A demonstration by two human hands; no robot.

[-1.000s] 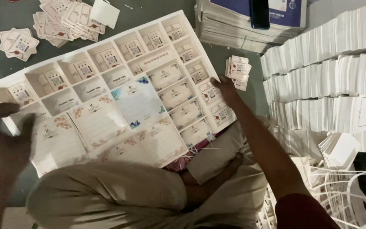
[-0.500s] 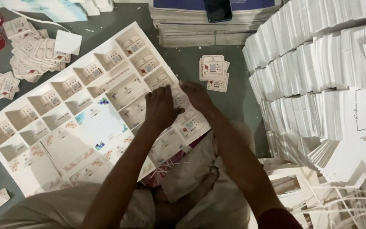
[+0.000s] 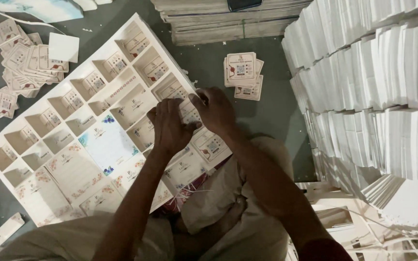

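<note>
Both hands press down side by side on the right edge of a large printed sheet (image 3: 97,145) that lies slantwise across the person's lap and the grey floor (image 3: 209,63). The left hand (image 3: 170,126) lies palm down with its fingers curled, fingertips pushing on one of the small die-cut tags near the sheet's right border; whether it pinches the tag or only presses on it cannot be told. The right hand (image 3: 216,110) sits just beside it, touching it, fingers bent and thumb forward on the same spot of the sheet, also with no clear grip to be seen. The sheet reaches from under the hands away to the lower left, with rows of small tags along its upper edge and larger floral panels toward the person. Just beyond the right hand, apart from the sheet, a small stack of loose tags (image 3: 243,75) rests on the floor. Far to the upper left lies a scattered heap of tags (image 3: 25,53). A pile of flat sheets (image 3: 228,21) stands at the top, and tall stacks of white cards (image 3: 378,82) fill the right side.
</note>
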